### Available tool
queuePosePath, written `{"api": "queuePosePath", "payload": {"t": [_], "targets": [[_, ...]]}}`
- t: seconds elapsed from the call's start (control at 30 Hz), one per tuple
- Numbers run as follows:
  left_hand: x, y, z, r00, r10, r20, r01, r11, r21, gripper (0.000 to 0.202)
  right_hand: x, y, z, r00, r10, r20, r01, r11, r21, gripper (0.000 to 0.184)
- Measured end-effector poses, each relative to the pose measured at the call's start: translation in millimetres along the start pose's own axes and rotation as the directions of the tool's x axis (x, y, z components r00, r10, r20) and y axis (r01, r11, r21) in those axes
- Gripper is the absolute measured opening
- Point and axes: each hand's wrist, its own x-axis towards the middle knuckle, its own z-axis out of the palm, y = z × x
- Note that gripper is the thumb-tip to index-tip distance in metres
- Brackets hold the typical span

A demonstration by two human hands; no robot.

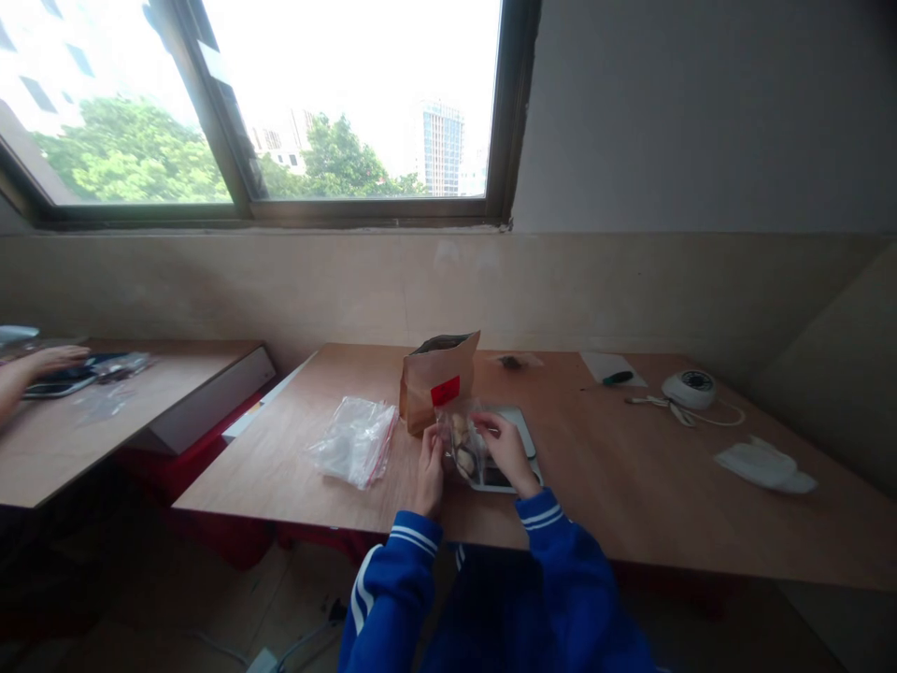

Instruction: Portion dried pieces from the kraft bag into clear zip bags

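A clear plastic bag [462, 453] with several pale, brownish chunks inside is held up between my hands. My left hand [430, 472] grips its left side, fingers closed on the plastic. At the bag's upper right, my right hand [505, 449] pinches the edge. Partly hidden behind the bag and my right hand lies a flat white kitchen scale [524, 435] with a dark strip at its front. Just behind stands an upright brown paper bag [420, 383] with its top open and a red label. To the left is a pile of empty clear zip bags [354, 439].
Toward the right lie a screwdriver [618, 379] on white paper, a white round device [690, 390] with a cable, and a crumpled white bag [765, 465]. A small dark heap [510, 362] sits at the back. Another person's hand [56, 358] is over the left table.
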Motion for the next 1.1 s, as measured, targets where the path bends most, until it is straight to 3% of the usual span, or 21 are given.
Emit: {"api": "queuePosePath", "payload": {"t": [0.2, 0.27, 0.43, 0.53, 0.63, 0.77, 0.93, 1.1], "targets": [[-3.9, 5.8, -1.8, 0.998, 0.0, -0.061, 0.003, 0.999, 0.046, 0.027, 2.7, -0.4, 7.2, 0.997, 0.069, -0.036, -0.063, 0.988, 0.142, 0.03], [-4.0, 6.1, -1.9, 0.997, 0.001, -0.078, 0.003, 0.999, 0.054, 0.027, 2.7, 0.2, 10.7, 0.995, 0.103, 0.017, -0.104, 0.982, 0.156, 0.032], [-0.9, -3.2, 2.1, 1.0, 0.007, -0.007, -0.007, 0.999, 0.038, 0.035, 4.0, -2.4, 15.6, 0.978, 0.073, 0.194, -0.092, 0.992, 0.087, 0.032], [2.0, -13.8, 4.4, 1.0, 0.018, -0.002, -0.018, 1.0, 0.006, 0.04, 5.0, -6.4, 15.4, 0.976, 0.043, 0.214, -0.047, 0.999, 0.014, 0.03], [4.1, -20.9, 3.3, 0.999, 0.033, -0.018, -0.033, 0.999, -0.009, 0.04, 4.4, -11.1, 14.2, 0.985, 0.062, 0.16, -0.059, 0.998, -0.022, 0.035], [4.5, -21.2, -1.1, 0.999, -0.028, -0.016, 0.028, 1.0, -0.008, 0.036, 1.9, -17.1, 9.9, 0.982, 0.133, 0.136, -0.135, 0.991, 0.01, 0.046], [3.0, -16.9, -4.6, 0.997, -0.035, -0.075, 0.04, 0.998, 0.055, 0.033, 0.1, -22.8, -3.6, 0.967, 0.172, 0.186, -0.179, 0.984, 0.023, 0.041], [3.6, -17.0, -8.5, 0.987, -0.044, -0.156, 0.058, 0.995, 0.087, 0.037, -3.1, -29.2, -19.4, 0.969, 0.113, 0.219, -0.122, 0.992, 0.029, 0.031]]}}
